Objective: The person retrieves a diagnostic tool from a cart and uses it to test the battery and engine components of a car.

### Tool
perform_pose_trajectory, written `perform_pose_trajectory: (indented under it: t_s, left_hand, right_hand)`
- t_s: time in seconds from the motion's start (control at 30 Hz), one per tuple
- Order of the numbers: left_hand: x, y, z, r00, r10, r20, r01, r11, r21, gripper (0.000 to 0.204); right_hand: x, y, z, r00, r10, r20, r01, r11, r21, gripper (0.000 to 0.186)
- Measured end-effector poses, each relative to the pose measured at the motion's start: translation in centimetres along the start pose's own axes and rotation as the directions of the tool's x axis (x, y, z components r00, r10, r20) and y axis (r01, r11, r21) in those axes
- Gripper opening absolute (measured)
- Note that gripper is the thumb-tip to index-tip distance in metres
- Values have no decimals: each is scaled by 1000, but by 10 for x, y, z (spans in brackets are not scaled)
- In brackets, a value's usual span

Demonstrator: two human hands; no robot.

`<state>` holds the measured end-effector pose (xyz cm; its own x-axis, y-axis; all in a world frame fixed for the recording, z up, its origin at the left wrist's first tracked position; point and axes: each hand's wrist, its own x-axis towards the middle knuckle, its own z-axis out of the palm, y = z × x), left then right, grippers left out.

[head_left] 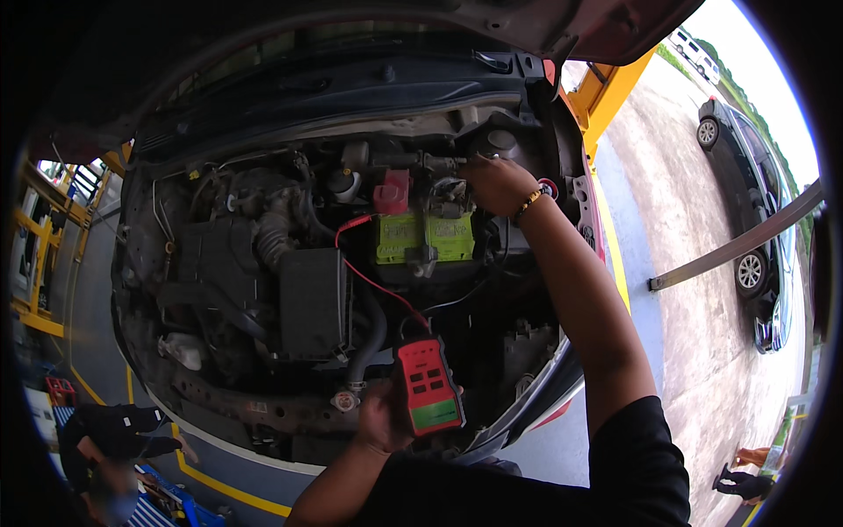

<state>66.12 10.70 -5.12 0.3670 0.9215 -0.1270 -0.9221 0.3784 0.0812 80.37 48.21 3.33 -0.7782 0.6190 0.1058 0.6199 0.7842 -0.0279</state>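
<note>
My left hand [383,416] is closed around the side of a red and black handheld battery tester [426,376] with a green lower label, above the front of the engine bay. From the tester's top a red lead [384,285] runs up to a red clip [355,223] beside the green-topped car battery [401,239]. A red terminal cover [392,191] sits at the battery's rear left. My right hand [503,186], with a beaded bracelet on its wrist, reaches to the battery's rear right corner. Its fingers are curled together there, and what they grip is hidden.
Left of the battery stands a black air filter box [313,303]. Overhead is the raised bonnet [606,26]. A yellow lift post [612,97] rises at the right, with a slanting metal arm [746,237] beyond. Other people [110,448] are at lower left and lower right.
</note>
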Motion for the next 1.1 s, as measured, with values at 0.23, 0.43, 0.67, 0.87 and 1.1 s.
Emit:
perform_pose_trajectory:
  t_s: [0.23, 0.43, 0.67, 0.87, 1.1]
  left_hand:
    - [-6, 7, -10, 994, -93, 60, 103, 979, -176, 63]
    - [0, 39, 8, 938, -258, -234, 300, 939, 169, 67]
    - [-9, 71, 29, 984, 133, -117, -63, 882, 468, 74]
    - [20, 41, 39, 820, 556, 136, -375, 342, 862, 59]
    - [33, 58, 23, 852, 520, 65, -350, 472, 809, 61]
  right_hand:
    - [-96, -95, -43, 964, -191, -187, 265, 771, 579, 44]
    - [-155, -153, -34, 899, -438, 20, 405, 847, 343, 78]
    - [-158, -162, -4, 986, -163, 14, 126, 810, 572, 88]
    - [-145, -195, 2, 951, 162, 262, -297, 256, 920, 80]
    - [-133, -205, 65, 983, 178, 42, -21, -117, 993, 84]
